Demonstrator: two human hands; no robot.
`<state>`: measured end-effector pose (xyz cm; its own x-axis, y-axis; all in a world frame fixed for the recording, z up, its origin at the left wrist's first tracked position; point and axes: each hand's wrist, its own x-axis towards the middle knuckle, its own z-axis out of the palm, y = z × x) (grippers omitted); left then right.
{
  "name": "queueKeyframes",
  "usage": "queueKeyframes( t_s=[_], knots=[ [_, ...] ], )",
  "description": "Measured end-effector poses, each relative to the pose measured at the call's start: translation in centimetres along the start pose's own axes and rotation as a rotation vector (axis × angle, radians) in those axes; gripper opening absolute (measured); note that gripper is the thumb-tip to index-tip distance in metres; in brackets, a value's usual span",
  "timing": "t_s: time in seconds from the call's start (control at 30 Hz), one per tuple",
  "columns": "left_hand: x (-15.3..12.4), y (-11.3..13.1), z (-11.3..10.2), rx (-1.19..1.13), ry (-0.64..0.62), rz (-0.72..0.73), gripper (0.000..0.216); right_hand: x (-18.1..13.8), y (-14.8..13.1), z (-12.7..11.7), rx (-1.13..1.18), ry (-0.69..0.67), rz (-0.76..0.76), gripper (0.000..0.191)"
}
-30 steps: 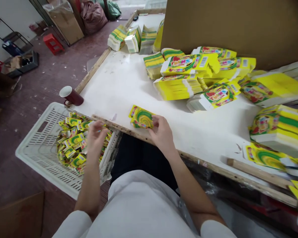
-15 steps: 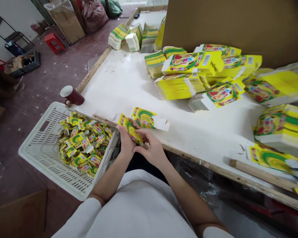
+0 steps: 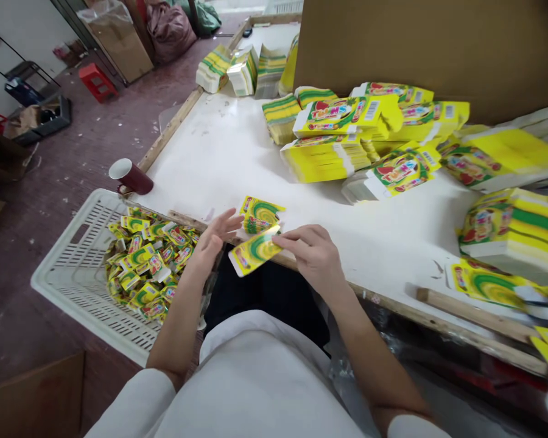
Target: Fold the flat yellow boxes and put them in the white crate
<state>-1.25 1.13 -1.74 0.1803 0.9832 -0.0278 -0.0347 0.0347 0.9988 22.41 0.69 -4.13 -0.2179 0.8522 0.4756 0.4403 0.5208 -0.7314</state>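
Between thumb and fingers, my right hand pinches one end of a flat yellow and green printed carton over the table's front edge. My left hand is empty, its fingers spread, just left of that carton and not touching it. Behind the held carton, a small stack of flat cartons lies on the white table. Below and left of my left hand stands a white plastic basket, holding many small folded boxes of the same print.
Bundles of flat cartons cover the table's back and right side. More bundles stand at its far left corner. A dark red mug rests at the left edge, and a wooden strip lies front right. A red stool is on the floor.
The carton held in both hands half a second ago is gone from them. My left hand has opened and moved left; my right hand now holds a flat carton.
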Motion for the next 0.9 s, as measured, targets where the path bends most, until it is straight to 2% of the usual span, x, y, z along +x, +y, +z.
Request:
queueKeyframes(
  t_s=[0.1,0.17,0.3,0.37,0.43,0.5,0.53,0.6,0.67,0.73,0.8,0.9],
  knots=[
    [-0.5,0.9,0.2,0.364,-0.166,0.031,0.101,0.0,-0.3,0.0,-0.013,-0.078,-0.175,0.027],
    [-0.8,0.5,1.7,0.531,-0.169,0.039,0.100,-0.5,-0.9,1.0,-0.003,-0.011,-0.195,0.029],
    [-1.3,-1.0,4.3,0.600,0.080,0.015,0.085,-2.0,-2.4,3.4,0.031,0.258,-0.010,0.039],
    [-1.5,-1.5,4.7,0.596,0.147,0.018,0.088,-2.4,-2.8,4.0,0.143,0.289,0.071,0.037],
    [-1.6,-1.6,4.5,0.606,0.129,0.031,0.091,-2.1,-2.6,3.8,0.316,0.293,0.196,0.037],
    [-1.7,-1.6,4.2,0.640,0.067,0.066,0.089,-1.3,-1.9,3.2,0.477,0.271,0.357,0.043],
    [-1.9,-1.6,4.2,0.664,0.035,0.095,0.086,-0.7,-1.4,2.8,0.535,0.226,0.431,0.046],
    [-2.2,-1.7,4.2,0.699,-0.010,0.167,0.076,0.3,-0.5,2.4,0.690,0.089,0.585,0.041],
    [-2.5,-1.9,4.3,0.704,-0.016,0.212,0.067,0.8,0.1,2.6,0.903,-0.056,0.755,0.037],
    [-2.6,-2.1,4.4,0.695,0.007,0.218,0.062,0.5,0.4,3.2,1.116,-0.130,0.897,0.040],
    [-2.4,-2.2,4.4,0.676,0.038,0.209,0.061,-0.3,0.4,4.0,1.279,-0.142,0.928,0.049],
    [-2.0,-2.2,4.2,0.656,0.079,0.206,0.063,-1.3,-0.1,4.5,1.368,-0.125,0.806,0.058]
  ],
)
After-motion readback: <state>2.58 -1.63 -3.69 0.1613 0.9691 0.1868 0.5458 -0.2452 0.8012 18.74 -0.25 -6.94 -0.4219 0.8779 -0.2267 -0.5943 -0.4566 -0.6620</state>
